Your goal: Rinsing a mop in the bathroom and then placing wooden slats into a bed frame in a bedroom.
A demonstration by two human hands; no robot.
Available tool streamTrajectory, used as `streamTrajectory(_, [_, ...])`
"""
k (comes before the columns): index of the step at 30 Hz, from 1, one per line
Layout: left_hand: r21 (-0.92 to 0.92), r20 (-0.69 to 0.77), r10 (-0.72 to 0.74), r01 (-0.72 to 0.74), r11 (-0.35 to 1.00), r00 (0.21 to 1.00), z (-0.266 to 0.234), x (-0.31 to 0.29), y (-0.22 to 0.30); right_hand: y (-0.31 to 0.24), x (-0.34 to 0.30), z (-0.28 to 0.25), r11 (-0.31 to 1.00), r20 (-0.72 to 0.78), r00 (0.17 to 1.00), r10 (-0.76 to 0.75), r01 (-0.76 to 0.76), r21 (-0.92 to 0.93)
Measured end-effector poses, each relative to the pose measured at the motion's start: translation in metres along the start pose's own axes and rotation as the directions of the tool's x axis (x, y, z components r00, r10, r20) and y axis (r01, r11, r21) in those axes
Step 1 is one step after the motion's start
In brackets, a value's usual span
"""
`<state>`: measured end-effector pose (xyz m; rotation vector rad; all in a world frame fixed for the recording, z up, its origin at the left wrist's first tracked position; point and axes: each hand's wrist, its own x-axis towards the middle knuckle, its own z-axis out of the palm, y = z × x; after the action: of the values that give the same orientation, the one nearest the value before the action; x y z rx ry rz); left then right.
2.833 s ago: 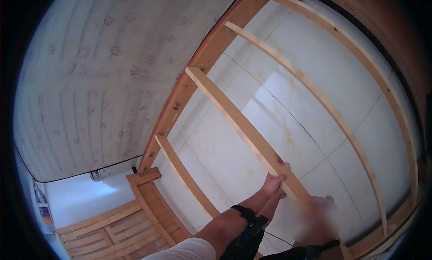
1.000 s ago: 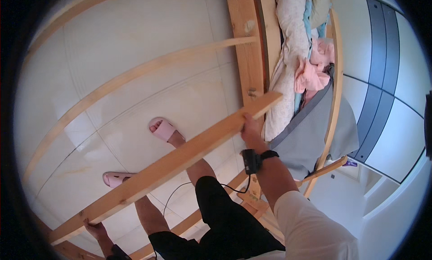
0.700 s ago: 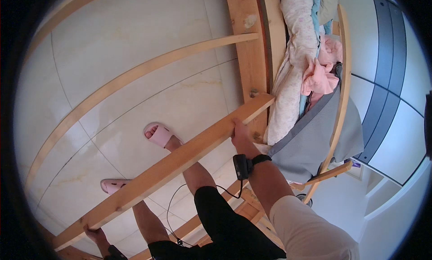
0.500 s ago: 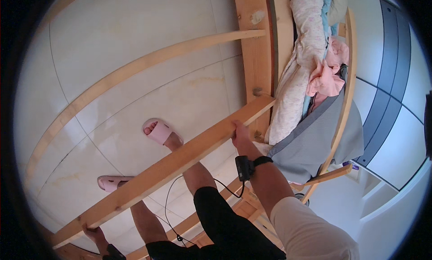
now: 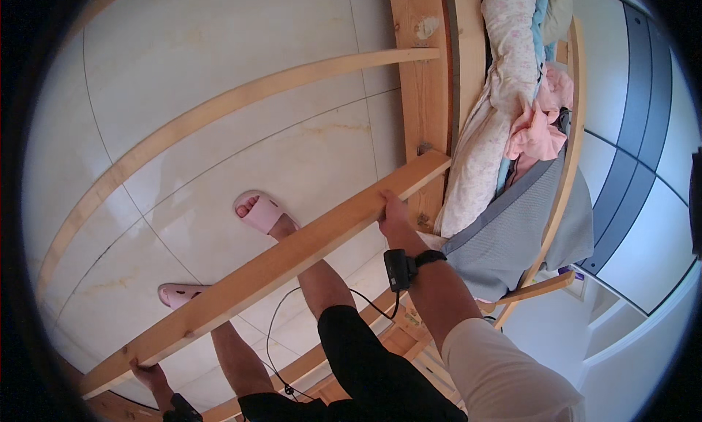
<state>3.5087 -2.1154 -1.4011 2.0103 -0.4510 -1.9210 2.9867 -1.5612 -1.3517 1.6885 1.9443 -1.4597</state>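
A long wooden beam slants across the view, from the lower left up to the right. Its far right end meets a wooden bed rail; whether it is joined there I cannot tell. My right hand is closed around the lower edge near that end, with a black device strapped to the wrist. Toward the other end, my left hand grips the same edge from below, its fingers partly hidden behind the wood.
Another wooden slat curves across farther off, above the tiled floor. My feet in pink slippers stand beyond the beam. Bedding and a grey cloth lie at the right. A black cable hangs by my legs.
The view has shifted a little, so the bed rail and bedding appear slightly farther right. Both hands keep their hold on the beam, which has barely moved.
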Motion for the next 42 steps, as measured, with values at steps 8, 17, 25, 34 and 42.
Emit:
streamTrajectory(8, [0.025,0.036,-0.004,0.003,1.000,0.999,0.005,0.005,0.002,0.010,0.020,0.016,0.992,-0.087,0.996,0.031,-0.041,-0.122])
streamTrajectory(17, [0.001,-0.240,-0.066,0.068,0.998,0.969,0.056,-0.035,-0.014,0.024,-0.014,0.012,0.989,0.010,0.997,0.075,-0.073,-0.125])
streamTrajectory(25, [0.744,0.633,0.335,-0.430,-0.511,0.698,0.116,-0.094,-0.095,0.085,-0.095,0.044,0.921,0.171,0.965,0.199,-0.124,-0.370])
streamTrajectory(34, [0.849,0.360,0.007,-0.325,-0.417,0.933,0.136,-0.109,-0.049,0.045,-0.100,0.021,0.795,0.326,0.840,0.434,-0.187,-0.577])
streamTrajectory(42, [0.644,0.571,-0.219,-0.597,-0.478,0.791,-0.014,-0.258,0.013,-0.033,-0.161,-0.143,0.087,0.663,0.676,0.322,0.676,-0.732])
